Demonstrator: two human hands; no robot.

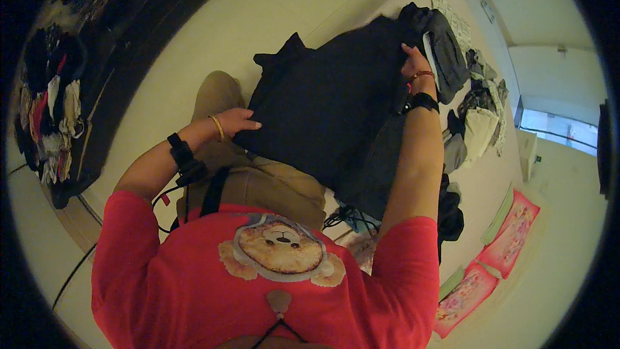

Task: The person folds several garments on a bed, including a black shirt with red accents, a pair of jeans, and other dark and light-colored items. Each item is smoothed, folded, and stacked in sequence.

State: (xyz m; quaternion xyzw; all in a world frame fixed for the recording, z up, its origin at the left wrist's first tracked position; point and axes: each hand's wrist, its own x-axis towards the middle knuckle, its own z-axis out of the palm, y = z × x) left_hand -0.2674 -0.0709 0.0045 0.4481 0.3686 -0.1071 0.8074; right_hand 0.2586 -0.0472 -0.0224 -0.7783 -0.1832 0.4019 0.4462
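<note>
Head view: holds a black garment (329, 103) outspread, partly over the legs.
Wears a red bear-print shirt (194, 284) and khaki trousers (274, 187). Pinches the garment's near-left edge between thumb and fingers of the left hand (237, 123); sets the right hand (416, 63) farther out at the right edge, cannot tell whether pinching or resting. Beyond, shows piled clothes (479, 126) on a pale surface (484, 178), pink cushions (515, 226) at right.

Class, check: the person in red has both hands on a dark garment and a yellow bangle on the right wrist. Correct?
No: the head view shows the yellow bangle on the left wrist; left hand and right hand touch the dark garment.
</note>
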